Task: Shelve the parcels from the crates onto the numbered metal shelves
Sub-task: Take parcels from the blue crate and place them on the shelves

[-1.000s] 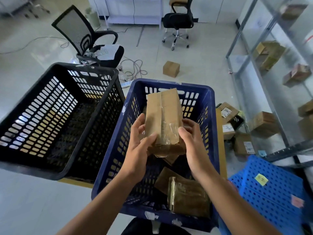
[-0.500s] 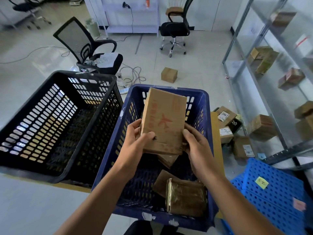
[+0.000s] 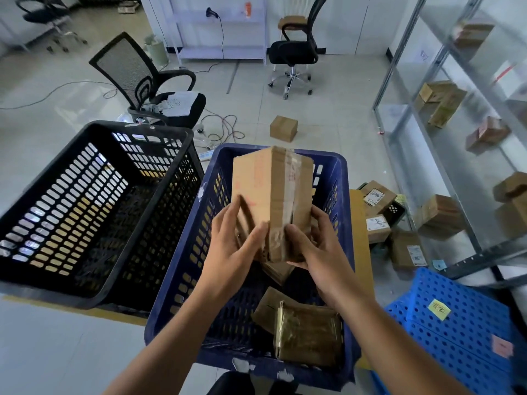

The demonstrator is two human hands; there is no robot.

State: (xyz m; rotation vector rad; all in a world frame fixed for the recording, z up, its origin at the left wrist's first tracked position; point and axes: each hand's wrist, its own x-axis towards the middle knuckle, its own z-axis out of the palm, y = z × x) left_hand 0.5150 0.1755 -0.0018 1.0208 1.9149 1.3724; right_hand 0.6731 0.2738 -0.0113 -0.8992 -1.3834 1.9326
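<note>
I hold a taped brown cardboard parcel [image 3: 271,195] upright over the blue crate [image 3: 182,269]. My left hand [image 3: 236,246] grips its lower left side, thumb across the front. My right hand [image 3: 316,246] grips its lower right side. More brown parcels [image 3: 305,332] lie in the bottom of the blue crate. The black crate [image 3: 94,206] stands to the left; no parcels show in it. The metal shelves [image 3: 445,155] with several parcels run along the right.
Several labelled parcels [image 3: 379,215] lie on the floor between the blue crate and the shelves. One small box [image 3: 283,128] sits on the floor ahead. Two office chairs [image 3: 148,84] and loose cables stand beyond the crates. A blue perforated crate [image 3: 462,326] is at lower right.
I have turned the parcel in my hands: its broad printed face swung left, and the taped narrow side now faces me. The view tilted up slightly.
</note>
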